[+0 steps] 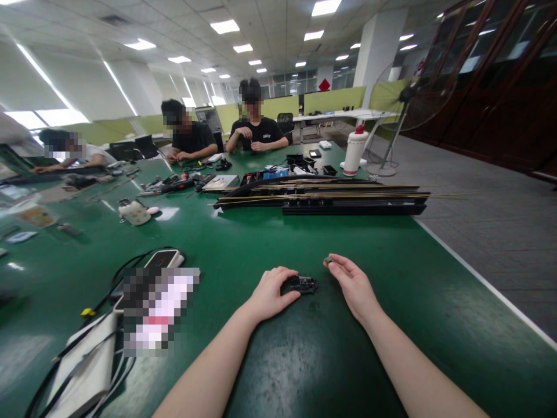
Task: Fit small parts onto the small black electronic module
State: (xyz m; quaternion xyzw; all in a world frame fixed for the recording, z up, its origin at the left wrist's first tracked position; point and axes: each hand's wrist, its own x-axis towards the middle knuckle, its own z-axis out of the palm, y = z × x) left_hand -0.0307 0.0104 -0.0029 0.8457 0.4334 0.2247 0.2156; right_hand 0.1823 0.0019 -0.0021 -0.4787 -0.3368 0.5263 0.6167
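Note:
On the green table (pixel 243 244) in front of me lies a small black mechanical part (pixel 304 284), its surface showing fine detail too small to make out. My left hand (pixel 273 291) curls around its left end, with the thumb on the near side and the fingers on the far side. To the right of it, my right hand (pixel 353 285) is raised a little and closed in a pinch. Between the thumb and fingertips is a small greyish piece (pixel 327 262), whose kind I cannot tell. The two hands are apart.
Long black rails with thin brass-coloured rods (pixel 357 200) lie across the table ahead. A white bottle with a red cap (pixel 354 151) stands behind. Left are phones (pixel 163 261), cables, a white notebook (pixel 82 366) and a patterned cup (pixel 134 212). Several people sit opposite.

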